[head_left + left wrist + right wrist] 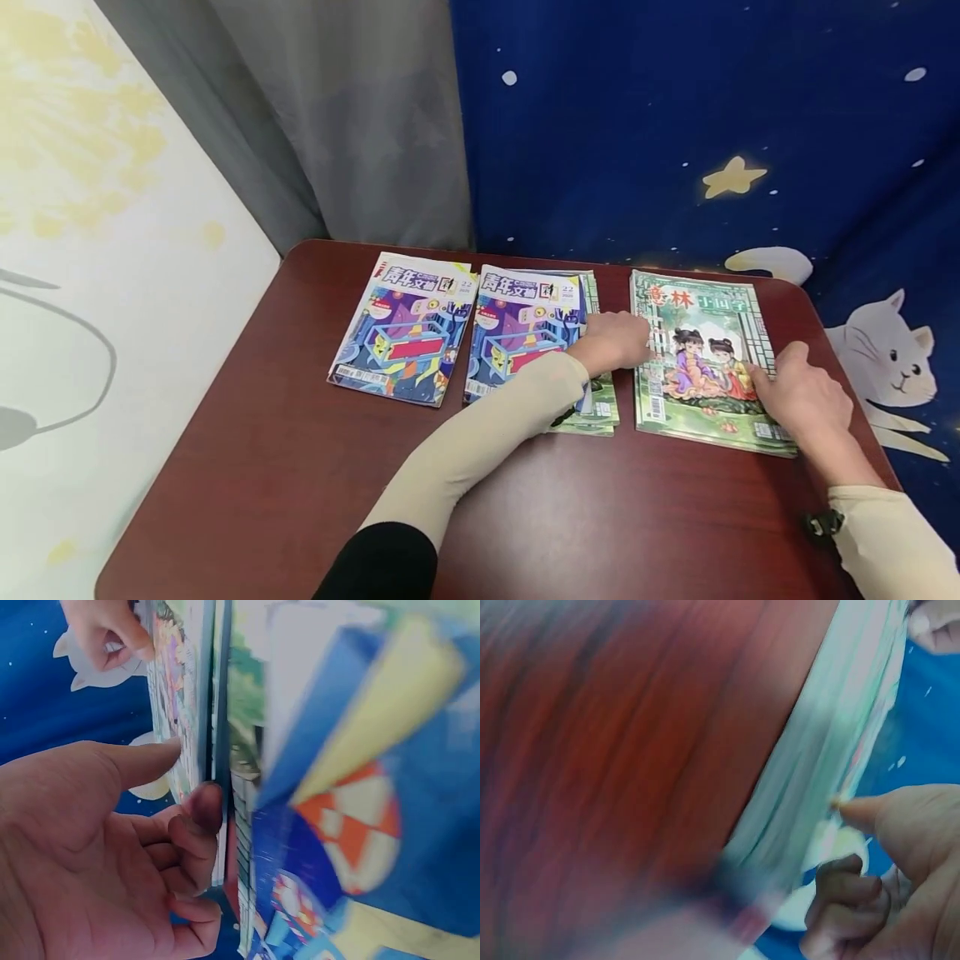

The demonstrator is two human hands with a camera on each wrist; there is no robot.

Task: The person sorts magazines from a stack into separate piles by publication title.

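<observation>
A stack of green-covered magazines (705, 367) lies at the right of the table, its top cover showing two drawn children. My left hand (618, 340) holds the stack's left edge, thumb over the cover and fingers curled against the spines, as the left wrist view shows. On the opposite side, my right hand (806, 396) grips the right edge with its thumb (859, 814) on the top and the other fingers bent beside the pages. Under my left forearm is a purple magazine (525, 312) that overlaps more green magazines (600, 408).
Another purple magazine (405, 329) lies farther left, with a further sheet edge showing beneath it. The reddish-brown table (262, 467) backs onto a grey curtain (375, 125) and a blue curtain (637, 125) with stars and a cat. A white patterned wall (112, 250) stands at left.
</observation>
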